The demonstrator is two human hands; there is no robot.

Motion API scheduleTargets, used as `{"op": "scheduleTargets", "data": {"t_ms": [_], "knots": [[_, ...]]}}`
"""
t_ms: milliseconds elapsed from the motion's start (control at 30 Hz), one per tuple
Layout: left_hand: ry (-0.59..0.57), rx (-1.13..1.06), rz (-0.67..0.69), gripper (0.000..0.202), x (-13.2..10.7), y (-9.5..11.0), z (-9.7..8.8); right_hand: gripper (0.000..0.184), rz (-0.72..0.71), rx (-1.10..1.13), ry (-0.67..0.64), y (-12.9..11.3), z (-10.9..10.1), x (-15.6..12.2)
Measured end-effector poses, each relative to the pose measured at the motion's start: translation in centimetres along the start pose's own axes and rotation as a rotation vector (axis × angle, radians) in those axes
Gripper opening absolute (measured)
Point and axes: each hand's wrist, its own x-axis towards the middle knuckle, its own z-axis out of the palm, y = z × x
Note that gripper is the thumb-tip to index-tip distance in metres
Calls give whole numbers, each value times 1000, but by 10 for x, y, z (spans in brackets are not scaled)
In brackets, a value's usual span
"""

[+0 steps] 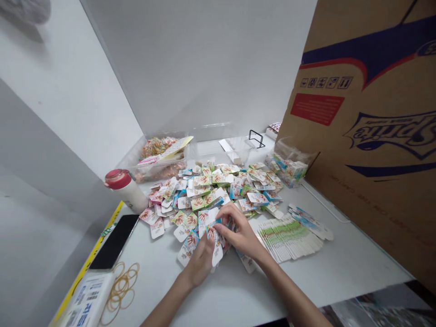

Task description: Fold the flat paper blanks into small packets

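Note:
My left hand (201, 260) is closed around a small printed cardboard box (215, 240), white and blue with a picture of a hand on it. Its white flap points down toward me. My right hand (238, 229) pinches the upper end of the same box between thumb and fingers. Just beyond both hands spreads a heap of similar small boxes (200, 190) in green, blue and pink. To the right of my right hand lies a fanned row of flat, green-edged cartons (289, 238), with a few blue cartons (309, 221) at its far end.
Left are a red-lidded bottle (127, 190), black phone (115, 240), rubber bands (122, 288) and white box (89, 299). Clear plastic bins (136, 170) stand behind the heap; a clear tub (294, 168) holds more boxes. A large cardboard carton (368, 181) walls the right side.

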Motion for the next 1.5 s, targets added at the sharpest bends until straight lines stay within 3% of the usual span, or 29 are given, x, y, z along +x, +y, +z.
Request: {"op": "scheduleTargets", "data": {"t_ms": [133, 233, 333, 467, 533, 667, 800, 933, 1033, 1133, 1267, 1400, 1500], "knots": [[-123, -210, -209, 41, 5, 4, -2, 11, 30, 40, -46, -1, -2, 1], [-188, -364, -374, 54, 7, 6, -3, 9, 21, 86, -65, -1, -5, 3], [-206, -511, -417, 67, 5, 4, -2, 9, -5, 124, -95, 1, -8, 3], [-281, -654, -425, 72, 3, 5, 0, 22, -2, 180, -104, 5, -11, 1], [-294, -648, -440, 73, 5, 8, -1, 27, 15, 188, -95, 6, -11, 1], [-207, -476, -546, 71, 8, 11, -3, 30, 42, 162, -105, 8, -13, 3], [-218, -549, -699, 82, 6, 7, -3, 30, 94, 229, -67, 15, -18, 5], [-216, -500, -602, 56, 5, 7, -1, 27, 234, 396, -98, 28, -24, 2], [-172, -467, -478, 38, 6, 8, 1, 23, 236, 510, -93, 34, -22, 0], [-154, -540, -465, 44, 4, 7, 3, 19, 288, 638, -99, 33, -19, 0], [-128, -602, -402, 61, -2, 0, 6, 29, 340, 778, -153, 25, -19, 3], [-179, -374, -201, 42, -7, -8, 3, 37, 344, 725, -213, 16, -25, 4], [-237, -198, -175, 30, -8, -9, 0, 35, 357, 644, -233, 13, -29, 3]]}}
